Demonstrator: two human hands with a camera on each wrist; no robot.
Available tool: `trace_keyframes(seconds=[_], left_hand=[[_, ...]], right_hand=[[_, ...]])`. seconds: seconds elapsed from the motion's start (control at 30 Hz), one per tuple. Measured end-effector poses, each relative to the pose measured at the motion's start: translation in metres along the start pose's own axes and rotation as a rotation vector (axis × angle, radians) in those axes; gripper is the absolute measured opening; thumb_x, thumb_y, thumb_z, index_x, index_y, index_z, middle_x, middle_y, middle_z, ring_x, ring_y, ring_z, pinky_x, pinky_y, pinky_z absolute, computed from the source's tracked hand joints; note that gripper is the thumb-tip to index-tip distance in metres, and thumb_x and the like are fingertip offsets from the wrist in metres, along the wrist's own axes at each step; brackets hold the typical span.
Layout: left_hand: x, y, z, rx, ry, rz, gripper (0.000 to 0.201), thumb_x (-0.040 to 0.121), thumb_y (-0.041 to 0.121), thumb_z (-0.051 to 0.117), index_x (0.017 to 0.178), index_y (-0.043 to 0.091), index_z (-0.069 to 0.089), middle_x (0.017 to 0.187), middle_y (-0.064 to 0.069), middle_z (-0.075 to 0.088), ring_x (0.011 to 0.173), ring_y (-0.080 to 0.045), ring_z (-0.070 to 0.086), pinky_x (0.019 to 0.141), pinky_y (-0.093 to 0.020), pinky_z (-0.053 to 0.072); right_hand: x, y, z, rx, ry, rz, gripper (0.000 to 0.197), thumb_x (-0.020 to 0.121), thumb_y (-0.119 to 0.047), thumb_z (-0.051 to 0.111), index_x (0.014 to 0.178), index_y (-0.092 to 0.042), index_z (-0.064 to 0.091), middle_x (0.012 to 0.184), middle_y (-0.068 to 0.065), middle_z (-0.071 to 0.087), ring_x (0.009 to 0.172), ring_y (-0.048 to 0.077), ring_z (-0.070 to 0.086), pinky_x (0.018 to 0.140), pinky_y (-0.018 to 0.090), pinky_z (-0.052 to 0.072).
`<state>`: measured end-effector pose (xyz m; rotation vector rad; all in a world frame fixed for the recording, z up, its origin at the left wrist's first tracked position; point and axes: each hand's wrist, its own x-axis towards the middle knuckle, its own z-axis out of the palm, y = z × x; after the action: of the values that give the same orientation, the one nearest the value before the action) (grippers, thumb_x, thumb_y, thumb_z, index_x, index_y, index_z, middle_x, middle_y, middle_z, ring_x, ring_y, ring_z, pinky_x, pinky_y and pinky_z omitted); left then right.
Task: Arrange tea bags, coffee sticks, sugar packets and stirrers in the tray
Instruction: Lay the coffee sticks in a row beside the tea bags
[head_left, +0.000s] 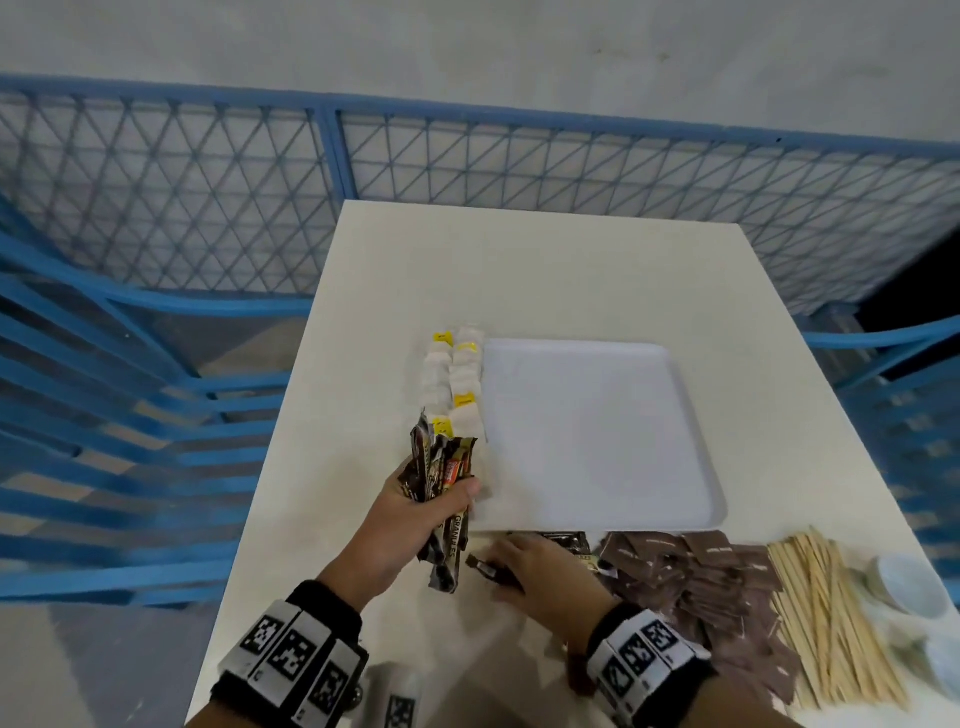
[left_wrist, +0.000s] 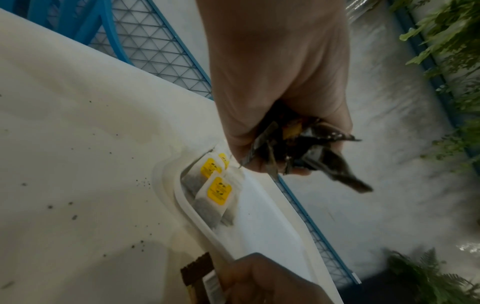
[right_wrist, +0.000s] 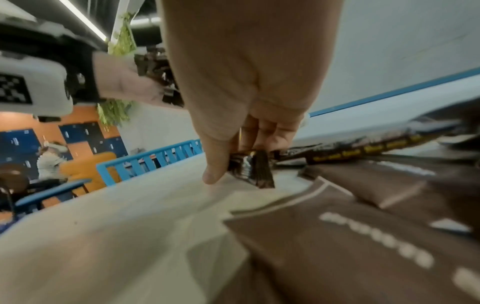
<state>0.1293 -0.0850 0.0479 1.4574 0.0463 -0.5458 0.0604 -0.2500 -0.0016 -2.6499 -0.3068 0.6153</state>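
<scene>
Coffee sticks (head_left: 441, 467) bunched in left hand (head_left: 415, 512); right hand (head_left: 540, 577) pinches one stick (head_left: 485, 566) beside white tray (head_left: 597, 436); brown sugar packets (head_left: 717, 587), wooden stirrers (head_left: 826, 618) crowd tabletop (head_left: 519, 270).

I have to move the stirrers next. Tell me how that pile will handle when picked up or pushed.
The stirrers look like thin bare wooden sticks, so probably stiff and light. They lie loose in a fanned pile on the table, so a push would likely scatter them rather than move them together. Thin sticks lying flat may be hard to lift singly; gathering them into a bundle seems easier.

Head cam looks steeply down over table (head_left: 545, 270) and tray (head_left: 597, 426). Wrist cams sit close behind each hand, facing fingertips; both share the table's near edge.
</scene>
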Motion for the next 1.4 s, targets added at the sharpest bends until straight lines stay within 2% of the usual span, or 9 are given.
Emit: trace_keyframes(seconds=[0.23,0.33,0.57,0.77,0.9,1.0,1.13,1.27,1.4], left_hand=[[0.007,-0.005,0.005,-0.023,-0.032,-0.037,0.037,0.074,0.025,0.074,0.101,0.003,0.064,0.085,-0.006,0.07,0.079,-0.015,0.067,0.07,-0.021,0.053],[0.01,-0.005,0.015,-0.03,0.005,-0.028,0.029,0.076,0.022,0.072,0.098,0.005,0.066,0.084,-0.003,0.07,0.078,-0.01,0.067,0.068,-0.018,0.051],[0.017,-0.002,0.035,-0.144,0.122,-0.056,0.026,0.077,0.016,0.074,0.101,0.011,0.066,0.079,-0.002,0.071,0.076,-0.019,0.069,0.066,-0.034,0.054],[0.018,0.002,0.04,-0.234,0.125,-0.042,0.028,0.07,0.017,0.073,0.097,0.011,0.066,0.078,-0.003,0.07,0.076,-0.021,0.067,0.06,-0.03,0.052],[0.02,0.006,0.042,-0.306,0.176,-0.032,0.039,0.067,0.022,0.072,0.105,0.011,0.065,0.092,-0.007,0.071,0.09,-0.027,0.067,0.076,-0.041,0.053],[0.025,0.008,0.038,-0.306,0.292,-0.003,0.045,0.063,0.025,0.075,0.105,0.01,0.066,0.094,-0.005,0.072,0.096,-0.026,0.066,0.09,-0.043,0.049],[0.029,0.009,0.036,-0.264,0.364,0.018,0.053,0.06,0.028,0.075,0.105,0.002,0.063,0.086,-0.006,0.069,0.087,-0.027,0.064,0.084,-0.044,0.05],[0.036,0.003,0.035,-0.244,0.401,0.004,0.046,0.063,0.022,0.079,0.104,0.008,0.064,0.087,-0.004,0.071,0.084,-0.024,0.065,0.081,-0.041,0.051],[0.048,0.004,0.035,-0.185,0.416,0.022,0.028,0.075,0.007,0.075,0.1,0.011,0.062,0.083,-0.006,0.068,0.073,-0.022,0.065,0.065,-0.031,0.052]], right_hand=[[-0.007,-0.004,-0.013,0.311,0.362,0.001,0.037,0.089,-0.043,0.049,0.102,-0.011,0.062,0.095,0.0,0.057,0.087,0.013,0.053,0.077,0.016,0.04],[-0.009,-0.016,-0.038,0.534,0.479,0.033,0.035,0.093,-0.044,0.047,0.095,-0.012,0.062,0.081,-0.006,0.056,0.072,0.004,0.05,0.068,0.01,0.039],[-0.012,-0.023,-0.06,0.864,0.278,0.1,0.041,0.076,-0.039,0.073,0.099,-0.022,0.043,0.067,-0.01,0.061,0.055,0.001,0.056,0.054,0.016,0.045],[-0.008,-0.009,-0.068,1.136,0.172,0.114,0.03,0.081,-0.024,0.071,0.1,-0.018,0.047,0.06,-0.006,0.059,0.057,0.015,0.05,0.057,0.029,0.044],[-0.008,-0.005,-0.081,1.224,0.112,0.103,0.023,0.086,-0.019,0.064,0.106,-0.016,0.052,0.069,-0.003,0.06,0.06,0.014,0.055,0.057,0.023,0.047],[-0.002,0.0,-0.086,1.062,0.155,0.074,0.014,0.095,-0.019,0.049,0.107,-0.02,0.056,0.081,0.0,0.059,0.067,0.008,0.059,0.067,0.024,0.054],[0.01,0.01,-0.088,0.929,0.269,0.079,0.018,0.096,-0.014,0.046,0.107,-0.022,0.058,0.086,0.004,0.055,0.062,0.0,0.055,0.061,0.016,0.049],[0.024,0.03,-0.092,1.132,0.363,0.188,0.009,0.087,-0.008,0.062,0.095,-0.012,0.061,0.07,0.0,0.061,0.058,0.01,0.057,0.062,0.019,0.051],[0.038,0.046,-0.1,1.353,0.362,0.172,0.012,0.088,0.002,0.056,0.095,-0.005,0.064,0.071,0.002,0.065,0.064,0.012,0.064,0.068,0.02,0.054]])
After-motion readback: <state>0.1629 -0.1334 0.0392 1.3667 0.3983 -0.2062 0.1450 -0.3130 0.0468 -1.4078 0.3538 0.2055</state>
